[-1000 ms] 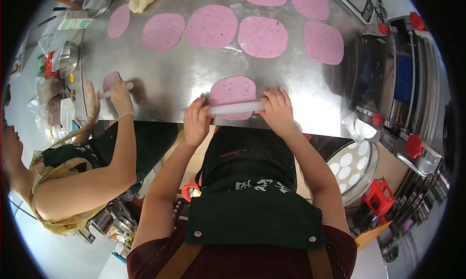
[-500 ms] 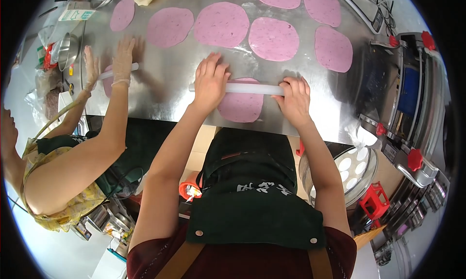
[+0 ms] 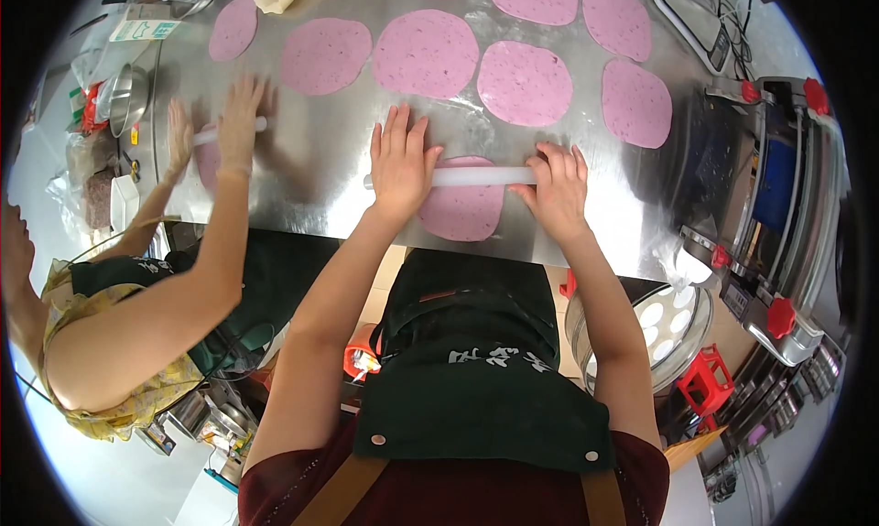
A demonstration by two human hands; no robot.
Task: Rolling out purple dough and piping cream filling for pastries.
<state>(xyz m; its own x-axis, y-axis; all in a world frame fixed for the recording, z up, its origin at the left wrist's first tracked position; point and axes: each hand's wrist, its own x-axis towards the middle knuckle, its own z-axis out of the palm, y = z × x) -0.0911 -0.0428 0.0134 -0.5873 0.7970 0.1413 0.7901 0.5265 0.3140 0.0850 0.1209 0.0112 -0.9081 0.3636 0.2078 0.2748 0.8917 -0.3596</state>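
A white rolling pin [image 3: 481, 175] lies crosswise over a pink, speckled sheet of dough [image 3: 461, 214] near the counter's front edge. My left hand [image 3: 403, 164] presses flat on the pin's left part, fingers stretched forward, the pin's tip showing beyond the wrist side. Over the right end my right hand [image 3: 557, 185] is bent around the pin, thumb toward the dough; that end is hidden under it. Beyond the hands lie finished-looking flat pink rounds, among them a large one [image 3: 425, 54], one to its right [image 3: 525, 84] and one at the far right [image 3: 636, 104].
On my left, a co-worker's gloved hands [image 3: 236, 128] work another rolling pin over pink dough [image 3: 209, 160]. A scale [image 3: 693, 22] stands at the back right. A machine with red knobs [image 3: 781, 318] borders the counter on the right. Below is a round tray of white discs [image 3: 705, 329].
The pin and my hands sit slightly lower in the picture, as does the whole counter. My left fingers are straighter than before. The co-worker's hands have moved a little.
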